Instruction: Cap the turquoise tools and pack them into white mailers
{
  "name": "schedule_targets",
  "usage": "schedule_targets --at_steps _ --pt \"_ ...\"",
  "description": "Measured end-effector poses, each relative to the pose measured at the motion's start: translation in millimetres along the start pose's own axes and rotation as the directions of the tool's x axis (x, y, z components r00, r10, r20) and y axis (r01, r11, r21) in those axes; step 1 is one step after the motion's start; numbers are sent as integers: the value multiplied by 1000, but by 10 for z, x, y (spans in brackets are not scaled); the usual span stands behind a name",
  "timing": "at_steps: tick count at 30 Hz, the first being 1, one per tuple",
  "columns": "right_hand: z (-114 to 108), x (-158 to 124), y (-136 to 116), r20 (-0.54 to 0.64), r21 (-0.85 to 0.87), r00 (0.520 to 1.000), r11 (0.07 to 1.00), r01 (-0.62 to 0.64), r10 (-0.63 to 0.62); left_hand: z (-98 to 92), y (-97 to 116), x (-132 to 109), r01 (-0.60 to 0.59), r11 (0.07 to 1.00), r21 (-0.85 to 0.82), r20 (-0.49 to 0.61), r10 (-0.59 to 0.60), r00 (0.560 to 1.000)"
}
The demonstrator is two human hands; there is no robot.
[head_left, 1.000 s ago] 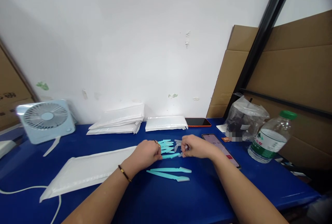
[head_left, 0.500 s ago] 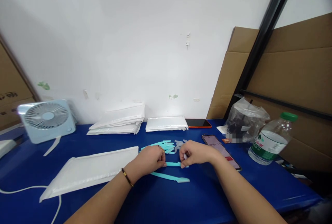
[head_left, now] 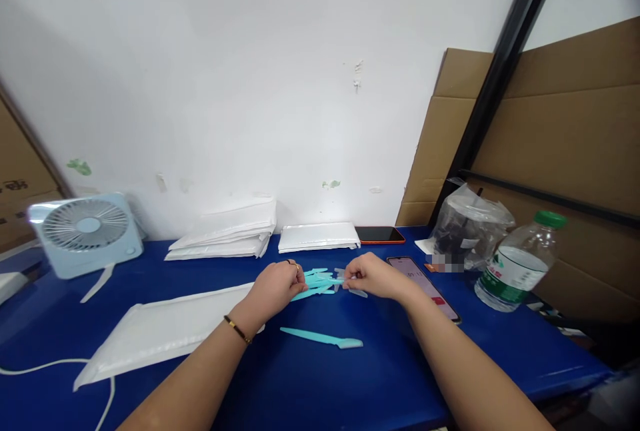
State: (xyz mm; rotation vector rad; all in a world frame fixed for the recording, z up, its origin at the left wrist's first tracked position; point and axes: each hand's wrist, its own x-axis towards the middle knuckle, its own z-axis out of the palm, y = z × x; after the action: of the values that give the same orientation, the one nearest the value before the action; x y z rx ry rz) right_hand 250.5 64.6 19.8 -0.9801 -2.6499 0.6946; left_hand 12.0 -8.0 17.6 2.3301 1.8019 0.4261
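My left hand (head_left: 277,288) and my right hand (head_left: 371,276) are both closed on a bunch of light-blue razor-like tools (head_left: 320,280), one hand at each end, held just above the blue table (head_left: 320,384). The left hand grips the handle ends, and the right hand pinches the capped ends. A single light-blue tool (head_left: 323,338) lies alone on the table in front of my hands. A white padded envelope (head_left: 155,331) lies flat to the left, under my left forearm.
Stacks of white envelopes (head_left: 225,234) and a second pile (head_left: 319,236) line the wall. A small fan (head_left: 86,232) stands far left. Two phones (head_left: 423,278) (head_left: 380,234), a plastic bag (head_left: 470,228) and a water bottle (head_left: 515,261) sit on the right, before cardboard (head_left: 575,151).
One of the two tools lying in front has been picked up and brought up to the bunch. Both hands moved back from the near tool toward the pile.
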Motion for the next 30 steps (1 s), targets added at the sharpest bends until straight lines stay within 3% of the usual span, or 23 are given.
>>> schedule_targets --at_steps 4,6,8,11,15,17,20,22,27,30 --pt "-82 -3 77 -135 -50 988 995 -88 81 -46 33 -50 62 998 -19 -58 -63 996" --pt "-129 -26 50 -207 -57 977 997 -59 46 -74 132 -121 -18 997 -76 -21 16 1000" --pt "-162 -58 -5 -213 -38 977 999 -13 5 -82 257 -199 -140 982 -129 117 156 981" --pt "-172 -108 -77 -115 37 993 999 38 -33 -49 399 -266 -192 973 -126 244 218 945" --pt "-115 -142 -118 217 253 975 967 -17 -39 -13 393 -236 -107 987 -118 146 124 981" --pt "-79 -136 -130 257 334 965 942 -37 -53 -17 337 -206 -44 980 -192 129 69 989" --pt "-50 -107 -151 149 404 987 915 -10 -55 -30 275 -175 21 930 -367 187 52 981" --pt "-47 -87 -162 95 433 994 901 11 -58 -37 271 -166 19 904 -428 170 60 984" --pt "-70 -69 -102 27 476 999 879 18 -35 -36 272 -162 -64 910 -410 33 85 996" --pt "-129 -68 56 -51 498 999 867 16 11 -45 174 -147 -37 916 -399 7 43 999"
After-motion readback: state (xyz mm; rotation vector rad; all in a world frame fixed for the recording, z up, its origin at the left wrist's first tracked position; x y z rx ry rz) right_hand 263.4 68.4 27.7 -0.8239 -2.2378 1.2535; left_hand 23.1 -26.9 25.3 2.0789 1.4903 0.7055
